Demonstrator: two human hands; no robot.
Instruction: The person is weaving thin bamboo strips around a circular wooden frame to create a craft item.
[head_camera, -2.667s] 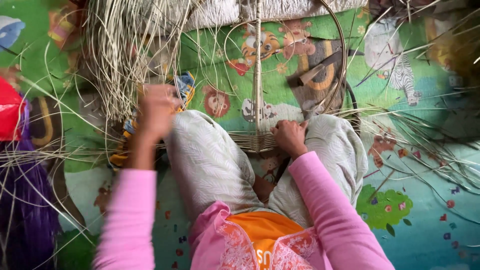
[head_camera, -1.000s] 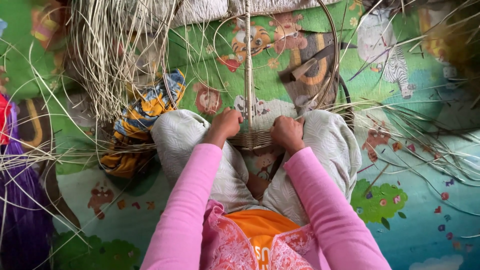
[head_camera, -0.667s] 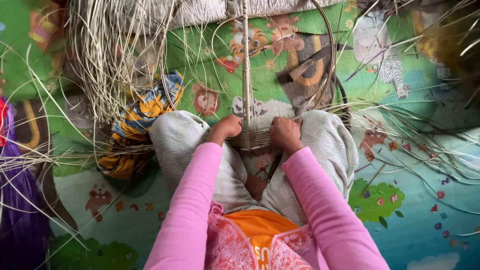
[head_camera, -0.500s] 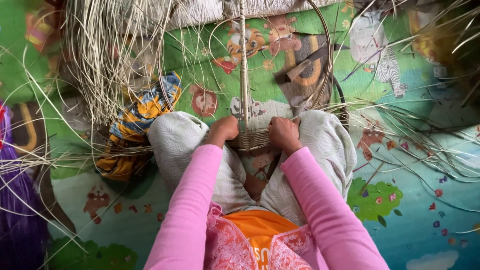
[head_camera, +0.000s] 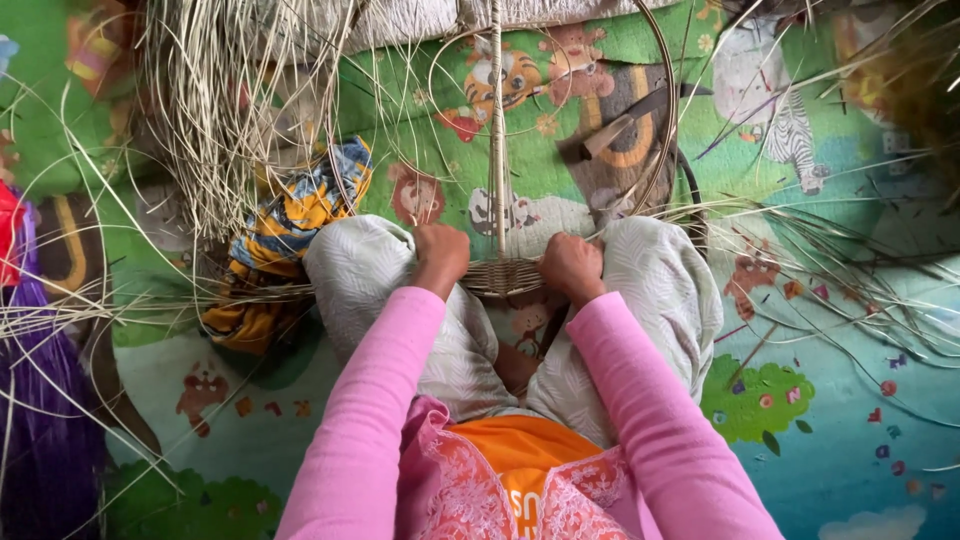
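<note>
Cartoon play mat (head_camera: 820, 440) (animal prints) carries loose cane strips (head_camera: 210, 120) and patterned cloth (head_camera: 280, 250).

long pink sleeves (head_camera: 385, 400) cover both arms; pale patterned trousers (head_camera: 655, 300) cover the knees, with an orange top (head_camera: 520, 450) under pink lace trim.

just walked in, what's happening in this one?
A person in pink sleeves sits on a colourful play mat and weaves cane. Both hands grip a small woven base held between the knees: the left hand on its left edge, the right hand on its right. An upright cane stake rises from the base, with thin loose strands fanning out around it. A patterned cloth lies beside the left knee.
</note>
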